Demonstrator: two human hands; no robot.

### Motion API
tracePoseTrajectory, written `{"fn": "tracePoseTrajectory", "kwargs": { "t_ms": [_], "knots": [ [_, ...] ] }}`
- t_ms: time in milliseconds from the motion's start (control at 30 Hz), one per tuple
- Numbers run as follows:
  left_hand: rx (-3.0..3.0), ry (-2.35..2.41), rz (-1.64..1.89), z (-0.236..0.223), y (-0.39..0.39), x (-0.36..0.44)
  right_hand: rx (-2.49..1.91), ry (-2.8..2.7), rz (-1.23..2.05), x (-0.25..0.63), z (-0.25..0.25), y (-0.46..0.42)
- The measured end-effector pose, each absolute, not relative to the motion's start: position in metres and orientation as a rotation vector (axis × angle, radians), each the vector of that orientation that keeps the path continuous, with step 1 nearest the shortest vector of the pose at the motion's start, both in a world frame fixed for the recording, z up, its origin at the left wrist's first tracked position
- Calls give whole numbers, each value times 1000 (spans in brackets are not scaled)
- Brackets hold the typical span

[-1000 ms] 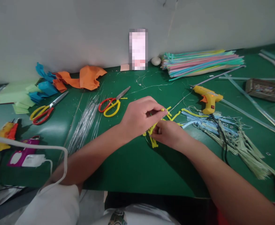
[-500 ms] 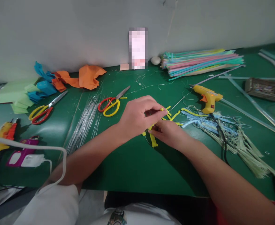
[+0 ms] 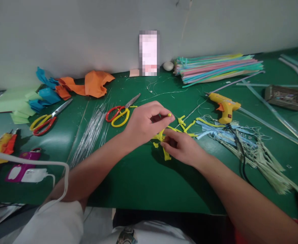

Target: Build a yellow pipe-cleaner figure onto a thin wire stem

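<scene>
The yellow fuzzy piece (image 3: pixel 167 154), bent into short, knobbly, velvety lengths, sat between the two hands just above the tabletop. The left hand (image 3: pixel 146 122) arched over, thumb and forefinger closed in a pinch on a small yellow tip (image 3: pixel 169 115); whether that tip belonged to the same piece could not be told. The right hand (image 3: pixel 186 145) was loosely curled, its thumb and fingertips gripping the piece from the side. More yellow stems (image 3: pixel 189 127) lay angled just beyond the right hand. Around them were stiff, shiny wires (image 3: pixel 90 134) in a loose sheaf, red-and-yellow-handled scissors (image 3: pixel 120 114), a smooth plastic glue gun (image 3: pixel 225 105), stringy pale-green tassels (image 3: pixel 271 169), crumpled orange paper (image 3: pixel 97 83) and a thick pastel bundle of fuzzy stems (image 3: pixel 220 68). The green tabletop (image 3: pixel 144 189) had a dull sheen and scattered threads, backed by a plain grey wall (image 3: pixel 75 34).
</scene>
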State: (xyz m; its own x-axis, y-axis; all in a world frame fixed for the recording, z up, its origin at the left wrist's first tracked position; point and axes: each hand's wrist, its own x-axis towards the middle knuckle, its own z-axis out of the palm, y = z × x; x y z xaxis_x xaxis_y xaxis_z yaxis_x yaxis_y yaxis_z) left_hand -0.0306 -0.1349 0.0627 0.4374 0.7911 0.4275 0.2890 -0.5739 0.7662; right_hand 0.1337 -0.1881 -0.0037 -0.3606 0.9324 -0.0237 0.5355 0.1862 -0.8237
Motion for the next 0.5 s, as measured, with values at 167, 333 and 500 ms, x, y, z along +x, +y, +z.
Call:
{"fn": "tracePoseTrajectory", "kwargs": {
  "t_ms": [167,333,500],
  "knots": [
    [2015,909,1007,63,-135,-31,-1244,-1864,1092,131,-5,-189],
    [2107,990,623,65,-132,-37,-1210,-1869,1046,129,-15,-183],
    [2219,984,210,71,-131,-43,-1130,-1898,1064,131,-21,-181]
  ]
}}
